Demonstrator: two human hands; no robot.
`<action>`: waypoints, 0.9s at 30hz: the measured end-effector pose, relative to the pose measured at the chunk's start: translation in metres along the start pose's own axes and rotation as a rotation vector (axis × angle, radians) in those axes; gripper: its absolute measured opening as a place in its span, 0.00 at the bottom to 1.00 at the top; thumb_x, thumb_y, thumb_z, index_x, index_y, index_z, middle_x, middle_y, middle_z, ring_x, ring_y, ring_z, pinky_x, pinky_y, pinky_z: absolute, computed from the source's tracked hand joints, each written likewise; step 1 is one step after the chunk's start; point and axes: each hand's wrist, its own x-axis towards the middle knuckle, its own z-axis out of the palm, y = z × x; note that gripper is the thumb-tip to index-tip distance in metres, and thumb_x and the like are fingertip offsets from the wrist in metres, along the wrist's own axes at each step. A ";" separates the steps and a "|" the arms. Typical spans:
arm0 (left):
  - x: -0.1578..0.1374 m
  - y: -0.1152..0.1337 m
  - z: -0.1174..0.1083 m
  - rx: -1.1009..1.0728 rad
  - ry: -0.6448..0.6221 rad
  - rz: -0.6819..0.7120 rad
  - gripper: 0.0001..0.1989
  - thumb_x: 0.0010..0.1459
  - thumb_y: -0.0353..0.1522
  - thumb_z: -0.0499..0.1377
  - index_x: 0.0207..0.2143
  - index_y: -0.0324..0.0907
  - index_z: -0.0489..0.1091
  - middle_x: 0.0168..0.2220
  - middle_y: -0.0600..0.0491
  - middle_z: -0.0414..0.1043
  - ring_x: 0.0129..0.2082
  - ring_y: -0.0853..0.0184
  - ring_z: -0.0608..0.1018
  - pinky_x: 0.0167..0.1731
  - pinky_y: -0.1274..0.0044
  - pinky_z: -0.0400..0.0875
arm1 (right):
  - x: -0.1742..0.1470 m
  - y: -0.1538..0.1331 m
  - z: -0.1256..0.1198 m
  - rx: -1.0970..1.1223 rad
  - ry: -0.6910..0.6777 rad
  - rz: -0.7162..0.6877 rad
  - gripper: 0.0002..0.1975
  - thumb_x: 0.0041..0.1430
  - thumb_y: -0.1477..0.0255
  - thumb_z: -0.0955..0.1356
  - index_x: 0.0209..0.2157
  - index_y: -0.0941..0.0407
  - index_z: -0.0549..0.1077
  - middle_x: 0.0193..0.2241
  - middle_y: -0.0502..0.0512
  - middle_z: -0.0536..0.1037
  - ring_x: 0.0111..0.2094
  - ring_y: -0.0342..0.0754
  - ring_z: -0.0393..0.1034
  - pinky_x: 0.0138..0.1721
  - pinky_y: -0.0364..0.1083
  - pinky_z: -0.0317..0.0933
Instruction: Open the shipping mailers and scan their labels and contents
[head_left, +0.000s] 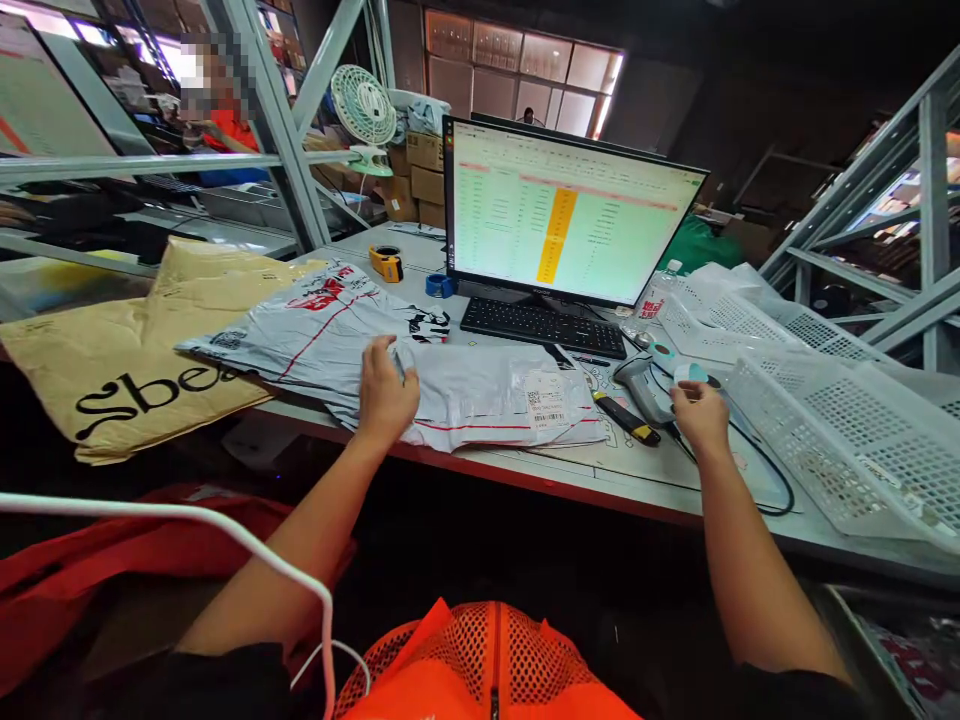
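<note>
My left hand [386, 393] is over the white plastic mailing bag [480, 392], its fingers curled and a fold of the bag seemingly pinched at the thumb. This bag lies along the desk's front edge, with a printed shipping label [546, 402] at its right end. My right hand [701, 412] is closed, fingertips together, at a small white and teal item [690, 373]; what exactly lies between the fingers is too small to make out. Just left of it rest a grey barcode scanner [643, 388] and a yellow-and-black box cutter [627, 417].
Another printed white bag [322, 318] overlaps a yellow mailing bag [142, 360] on the left. Behind stand a monitor [574, 215], keyboard [541, 326], yellow tape measure [386, 262] and blue tape roll [439, 286]. White plastic baskets [847, 430] occupy the right. A white cable [225, 522] crosses my left forearm.
</note>
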 end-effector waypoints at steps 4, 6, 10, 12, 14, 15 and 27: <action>-0.034 0.037 0.016 0.296 -0.241 0.545 0.23 0.68 0.38 0.57 0.63 0.43 0.66 0.72 0.43 0.59 0.75 0.50 0.56 0.74 0.57 0.50 | 0.004 -0.003 0.011 -0.433 -0.179 0.015 0.33 0.68 0.55 0.67 0.61 0.69 0.69 0.57 0.79 0.74 0.61 0.69 0.69 0.61 0.59 0.61; -0.056 0.045 0.042 0.357 -0.484 0.621 0.26 0.70 0.42 0.54 0.66 0.42 0.66 0.71 0.43 0.62 0.73 0.52 0.60 0.73 0.58 0.54 | 0.003 -0.015 0.025 -0.466 -0.199 0.046 0.32 0.67 0.57 0.68 0.61 0.69 0.69 0.55 0.81 0.75 0.61 0.70 0.69 0.62 0.62 0.59; -0.092 0.028 0.094 0.546 -0.611 0.573 0.39 0.68 0.50 0.55 0.73 0.38 0.58 0.76 0.41 0.49 0.77 0.47 0.49 0.75 0.53 0.41 | 0.007 -0.045 0.043 -0.445 -0.219 0.110 0.33 0.63 0.66 0.71 0.63 0.71 0.64 0.58 0.85 0.71 0.62 0.69 0.68 0.61 0.61 0.60; -0.098 0.014 0.106 0.565 -0.597 0.559 0.40 0.69 0.52 0.54 0.74 0.38 0.56 0.77 0.42 0.46 0.77 0.49 0.46 0.75 0.53 0.39 | 0.014 -0.055 0.036 -0.395 -0.257 0.109 0.30 0.62 0.67 0.70 0.59 0.72 0.68 0.54 0.84 0.74 0.56 0.67 0.73 0.55 0.58 0.65; -0.098 0.006 0.108 0.556 -0.583 0.559 0.41 0.69 0.53 0.53 0.74 0.39 0.56 0.77 0.43 0.45 0.78 0.50 0.45 0.76 0.54 0.39 | 0.017 -0.062 0.014 -0.338 -0.311 0.094 0.22 0.64 0.64 0.69 0.50 0.69 0.74 0.43 0.75 0.79 0.42 0.60 0.78 0.44 0.54 0.70; -0.097 0.004 0.108 0.548 -0.578 0.560 0.40 0.68 0.54 0.53 0.74 0.40 0.57 0.77 0.43 0.45 0.78 0.50 0.45 0.76 0.54 0.38 | 0.016 -0.065 -0.002 -0.282 -0.360 0.069 0.19 0.64 0.62 0.69 0.46 0.65 0.76 0.36 0.68 0.80 0.34 0.55 0.77 0.37 0.51 0.70; -0.096 0.009 0.103 0.542 -0.598 0.557 0.41 0.69 0.53 0.52 0.74 0.37 0.57 0.77 0.42 0.43 0.78 0.49 0.45 0.76 0.54 0.37 | -0.069 -0.129 -0.098 -0.197 -0.868 -0.563 0.18 0.60 0.51 0.71 0.36 0.52 0.80 0.30 0.52 0.79 0.30 0.51 0.72 0.29 0.45 0.63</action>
